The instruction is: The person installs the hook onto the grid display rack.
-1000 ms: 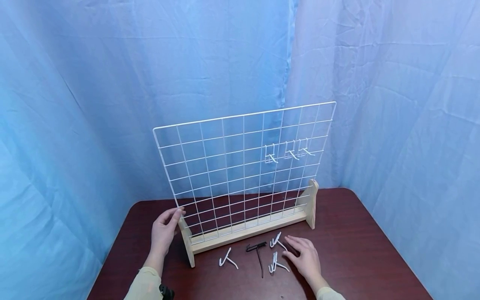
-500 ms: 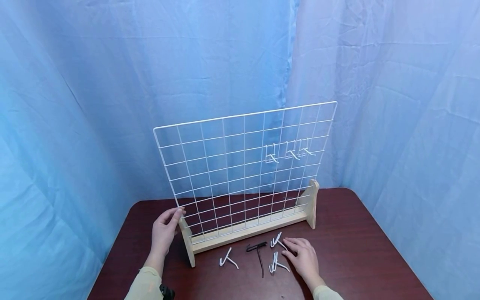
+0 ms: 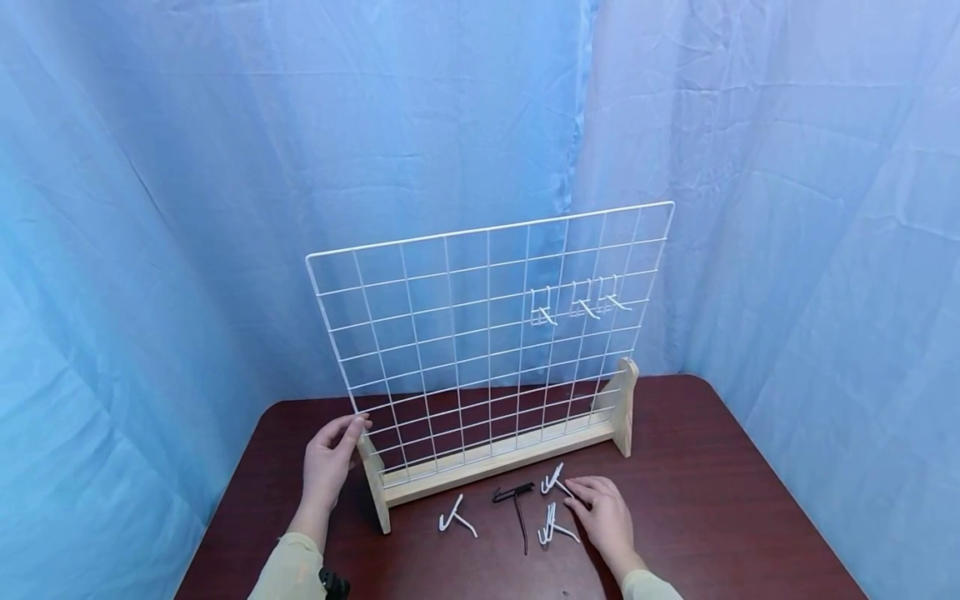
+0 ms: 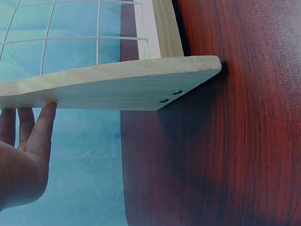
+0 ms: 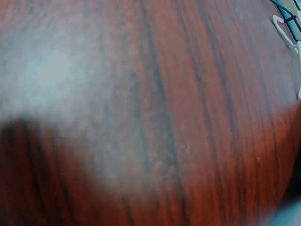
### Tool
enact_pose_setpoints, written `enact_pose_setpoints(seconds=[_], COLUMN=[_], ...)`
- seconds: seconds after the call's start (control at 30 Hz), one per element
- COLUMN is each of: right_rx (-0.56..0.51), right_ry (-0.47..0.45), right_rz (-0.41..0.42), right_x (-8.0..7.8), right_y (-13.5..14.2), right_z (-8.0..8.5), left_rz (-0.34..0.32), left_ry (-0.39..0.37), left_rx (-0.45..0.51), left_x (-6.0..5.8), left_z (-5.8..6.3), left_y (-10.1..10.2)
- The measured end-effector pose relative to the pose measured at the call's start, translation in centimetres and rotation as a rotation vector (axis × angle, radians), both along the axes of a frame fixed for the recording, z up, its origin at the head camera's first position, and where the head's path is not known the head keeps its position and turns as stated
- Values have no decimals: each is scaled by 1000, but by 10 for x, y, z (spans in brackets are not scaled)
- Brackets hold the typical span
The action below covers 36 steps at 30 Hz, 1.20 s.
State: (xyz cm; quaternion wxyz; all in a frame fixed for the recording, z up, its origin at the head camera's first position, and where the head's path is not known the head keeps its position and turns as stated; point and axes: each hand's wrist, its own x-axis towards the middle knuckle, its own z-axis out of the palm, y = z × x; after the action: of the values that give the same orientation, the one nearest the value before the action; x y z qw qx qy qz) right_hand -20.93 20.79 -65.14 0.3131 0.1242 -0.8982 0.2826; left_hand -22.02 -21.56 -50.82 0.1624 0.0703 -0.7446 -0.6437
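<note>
On head I've got the right hand [image 3: 604, 521] pinching a slim, bent-armed white hook [image 3: 552, 478] on the table [image 3: 697, 508], the left hand [image 3: 327, 468] gripping the pale wooden stand [image 3: 495, 469]; left wrist shows two screws [image 4: 177, 92], right wrist curved white wire [image 5: 282, 30].

Reddish tabletop [image 5: 155, 103] fills most of the view, with what seems a white hook [image 5: 282, 34] upper right.
</note>
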Motion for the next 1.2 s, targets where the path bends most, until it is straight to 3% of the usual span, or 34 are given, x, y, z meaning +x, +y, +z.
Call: enact_pose_setpoints(seconds=[0.2, 0.4, 0.67, 0.77, 1.2], right_rx=[1, 1, 6, 2, -55], right_ry=[-12, -1, 31, 27, 57], right_rz=[-31, -70, -124, -149, -154], right_x=[0, -1, -1, -1, -5], right_y=[-3, -5, -6, -6, -4], right_z=[1, 1, 2, 3, 3], left_rz=[7, -8, -29, -33, -23], left_ry=[20, -21, -23, -19, -28], left_rx=[-7, 17, 5, 4, 10], left_x=[1, 2, 18, 21, 21], left_z=[1, 3, 31, 35, 36], left_y=[1, 1, 9, 11, 12])
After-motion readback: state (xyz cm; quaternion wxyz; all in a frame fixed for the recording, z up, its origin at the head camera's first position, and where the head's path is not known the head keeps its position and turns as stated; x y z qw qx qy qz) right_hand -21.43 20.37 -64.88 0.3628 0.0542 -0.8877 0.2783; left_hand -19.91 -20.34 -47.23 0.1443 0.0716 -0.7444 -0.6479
